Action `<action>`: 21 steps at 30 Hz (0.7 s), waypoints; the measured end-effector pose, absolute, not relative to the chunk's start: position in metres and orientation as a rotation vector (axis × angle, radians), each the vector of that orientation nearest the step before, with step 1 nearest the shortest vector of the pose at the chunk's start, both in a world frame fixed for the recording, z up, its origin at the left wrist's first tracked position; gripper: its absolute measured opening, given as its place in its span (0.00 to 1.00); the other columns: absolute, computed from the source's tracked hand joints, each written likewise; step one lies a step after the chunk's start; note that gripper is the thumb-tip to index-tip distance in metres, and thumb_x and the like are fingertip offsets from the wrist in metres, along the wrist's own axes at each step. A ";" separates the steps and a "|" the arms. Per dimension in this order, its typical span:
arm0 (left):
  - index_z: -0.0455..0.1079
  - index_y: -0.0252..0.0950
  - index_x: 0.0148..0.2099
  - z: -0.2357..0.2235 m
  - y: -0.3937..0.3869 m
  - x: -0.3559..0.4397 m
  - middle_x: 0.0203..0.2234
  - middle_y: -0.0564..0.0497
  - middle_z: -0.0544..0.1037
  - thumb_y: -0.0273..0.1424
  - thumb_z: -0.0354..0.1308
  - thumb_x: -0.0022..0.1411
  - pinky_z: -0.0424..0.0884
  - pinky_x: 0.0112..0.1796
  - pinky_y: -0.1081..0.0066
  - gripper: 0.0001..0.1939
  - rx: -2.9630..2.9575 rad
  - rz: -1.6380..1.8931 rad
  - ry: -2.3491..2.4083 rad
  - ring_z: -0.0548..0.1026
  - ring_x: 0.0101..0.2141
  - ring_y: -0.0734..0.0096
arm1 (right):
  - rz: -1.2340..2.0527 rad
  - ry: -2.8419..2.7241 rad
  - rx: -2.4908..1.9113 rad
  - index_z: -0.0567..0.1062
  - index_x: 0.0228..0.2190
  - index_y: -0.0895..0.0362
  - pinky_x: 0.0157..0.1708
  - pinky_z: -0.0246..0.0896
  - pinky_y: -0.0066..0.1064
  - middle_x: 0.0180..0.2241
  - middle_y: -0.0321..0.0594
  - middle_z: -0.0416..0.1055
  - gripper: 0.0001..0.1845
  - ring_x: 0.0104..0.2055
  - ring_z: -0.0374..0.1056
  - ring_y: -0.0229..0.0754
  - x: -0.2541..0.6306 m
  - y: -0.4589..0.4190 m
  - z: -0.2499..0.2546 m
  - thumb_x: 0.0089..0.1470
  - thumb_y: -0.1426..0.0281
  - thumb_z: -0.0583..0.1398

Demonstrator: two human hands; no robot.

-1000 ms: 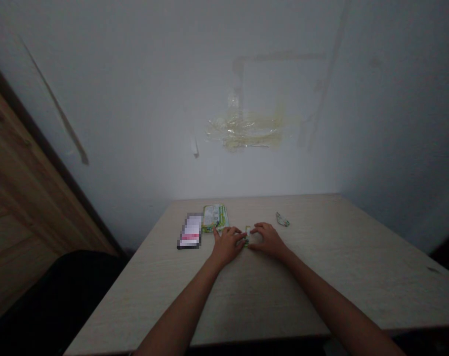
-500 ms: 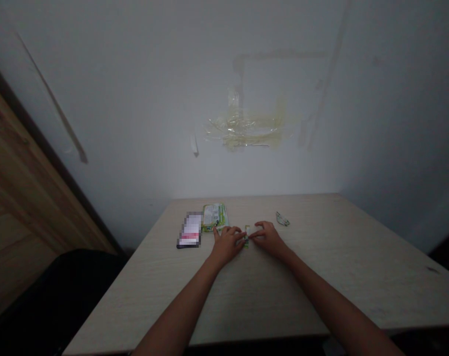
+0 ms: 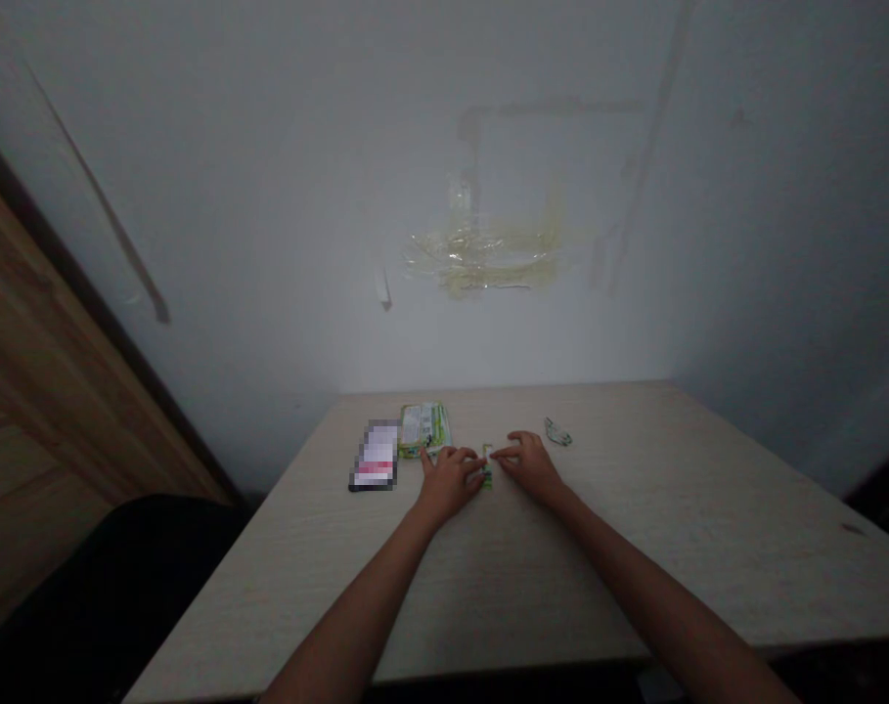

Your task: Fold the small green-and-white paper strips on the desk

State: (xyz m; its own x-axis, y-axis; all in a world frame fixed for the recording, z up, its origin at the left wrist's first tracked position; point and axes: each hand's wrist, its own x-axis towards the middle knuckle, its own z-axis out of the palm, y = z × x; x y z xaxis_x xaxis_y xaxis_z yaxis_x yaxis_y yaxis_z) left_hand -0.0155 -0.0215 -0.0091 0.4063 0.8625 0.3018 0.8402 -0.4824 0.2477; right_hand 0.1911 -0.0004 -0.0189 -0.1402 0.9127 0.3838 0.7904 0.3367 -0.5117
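Note:
A small green-and-white strip [image 3: 487,478], perhaps a piece of wrapper, lies on the table between my two hands. My left hand [image 3: 450,481] rests with its fingers spread, and its fingertips touch the strip's left edge. From the other side my right hand [image 3: 530,467] reaches in, fingers stretched and apart. Its fingertips are just right of the strip's upper part; whether they touch it I cannot tell. Beyond my left hand lies a green-and-white plastic packet [image 3: 423,430], close to the left thumb.
Left of the packet is a phone [image 3: 375,458] with a blurred-out screen. A crumpled green-and-white scrap [image 3: 558,432] lies beyond my right hand. The pale wooden table [image 3: 635,508] meets a wall [image 3: 283,244] bearing old tape [image 3: 480,259]. A dark object [image 3: 143,577] stands at the left.
My right hand has shifted slightly away, its fingertips sliding up toward the strip's far end. My left hand and the strip stay nearly where they were.

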 end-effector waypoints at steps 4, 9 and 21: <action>0.70 0.57 0.54 -0.010 -0.021 -0.015 0.52 0.54 0.75 0.40 0.56 0.64 0.36 0.57 0.28 0.16 2.587 0.605 1.578 0.66 0.54 0.56 | 0.245 -1.945 -1.525 0.82 0.40 0.47 0.58 0.53 0.38 0.50 0.47 0.68 0.11 0.56 0.59 0.48 0.190 0.001 -0.018 0.57 0.66 0.61; 0.70 0.57 0.54 -0.008 -0.022 -0.015 0.52 0.54 0.75 0.40 0.56 0.64 0.36 0.56 0.27 0.16 2.582 0.590 1.574 0.66 0.54 0.56 | 0.199 -1.967 -1.540 0.82 0.41 0.47 0.57 0.54 0.38 0.49 0.47 0.68 0.12 0.55 0.59 0.48 0.190 0.004 -0.019 0.58 0.65 0.60; 0.70 0.56 0.55 -0.006 -0.023 -0.014 0.52 0.53 0.74 0.40 0.55 0.64 0.39 0.58 0.30 0.16 2.597 0.550 1.605 0.66 0.54 0.56 | 0.100 -2.010 -1.528 0.78 0.47 0.45 0.55 0.53 0.42 0.49 0.47 0.67 0.16 0.54 0.60 0.50 0.188 0.003 -0.022 0.58 0.66 0.59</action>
State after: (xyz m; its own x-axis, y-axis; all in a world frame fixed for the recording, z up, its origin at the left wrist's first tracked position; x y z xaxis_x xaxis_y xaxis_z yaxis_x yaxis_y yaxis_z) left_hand -0.0137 -0.0233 -0.0057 0.4021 0.8728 0.2766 0.8588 -0.4643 0.2165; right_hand 0.1883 0.0027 -0.0219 -0.1528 0.8968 0.4152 0.8513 0.3328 -0.4057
